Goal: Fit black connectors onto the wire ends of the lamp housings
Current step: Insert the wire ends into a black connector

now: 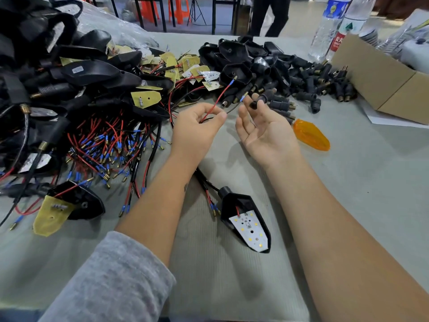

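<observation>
We have one lamp housing (pixel 246 219) in work, lying on the tabletop (pixel 348 182) near us between the forearms, LED board up, its cable running up toward the hands. Our left hand (pixel 197 126) has its grip pinched on that cable's two leads: the red wire (pixel 219 98) rises up and to the right to a blue-sleeved terminal, and the black wire (pixel 233 108) reaches right toward the other hand. Our right hand (pixel 267 129) is palm up, fingers mostly relaxed, with thumb and fingertips holding a black connector (pixel 254 103) just beside the black wire's blue-sleeved tip. Neither wire end is inside the connector yet, so for this housing the fit is judged not yet made; the lead still has to be lined up with the connector bore and pushed home, then probably the red one as well. Overall progress looks early: the pile of housings (pixel 76 73) at left and far left trails a tangle of bare blue-sleeved wire ends (pixel 104 149) with no connectors visible on them, and a large stock of loose connectors (pixel 320 82) sits unused at far right by the cardboard box (pixel 390 84). We cannot pick out a separate heap of finished units. An orange lens (pixel 312 134) lies right of the right hand.
</observation>
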Motion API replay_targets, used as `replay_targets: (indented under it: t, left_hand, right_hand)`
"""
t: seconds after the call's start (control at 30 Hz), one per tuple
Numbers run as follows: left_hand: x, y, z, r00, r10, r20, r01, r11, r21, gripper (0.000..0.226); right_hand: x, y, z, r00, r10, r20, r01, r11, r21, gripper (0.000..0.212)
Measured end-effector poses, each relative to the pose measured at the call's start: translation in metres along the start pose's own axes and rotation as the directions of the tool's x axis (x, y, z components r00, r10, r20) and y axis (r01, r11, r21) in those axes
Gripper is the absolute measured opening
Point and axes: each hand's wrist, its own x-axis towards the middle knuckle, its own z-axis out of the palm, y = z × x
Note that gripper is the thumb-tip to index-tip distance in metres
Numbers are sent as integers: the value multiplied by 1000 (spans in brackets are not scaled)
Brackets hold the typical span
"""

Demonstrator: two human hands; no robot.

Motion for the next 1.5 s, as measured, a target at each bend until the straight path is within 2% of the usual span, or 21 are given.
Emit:
replay_targets:
  t: [0.13,0.4,0.63,0.83,0.93,1.2,1.5]
  left_hand:
    - [1,0,0,999,-44,23,44,999,-2,21]
    - [1,1,0,997,-64,45,63,998,18,21]
    - [1,1,0,998,-57,12,56,998,16,20]
    - [1,0,0,997,-65,32,64,998,13,20]
    - [1,0,-1,996,-73,51,72,997,23,17]
    - [1,-2,0,991,-99,90,96,995,36,13]
    - [2,-2,0,995,-85,44,83,995,50,18]
  right_hand:
    - [2,-1,-2,1000,-5,-9,5,1000,19,12]
    - [3,-1,-3,998,-22,-58,23,999,22,25]
    - [5,-3,-4,996,2,-85,-2,1000,0,14]
    - [10,3,-4,988,-37,-149,35,999,-15,33]
    - [11,2,-6,985,-51,-164,52,999,1,35]
    - [9,-1,-10,991,-97,-96,101,994,37,35]
    - [8,1,-6,994,-82,-66,75,992,-102,34]
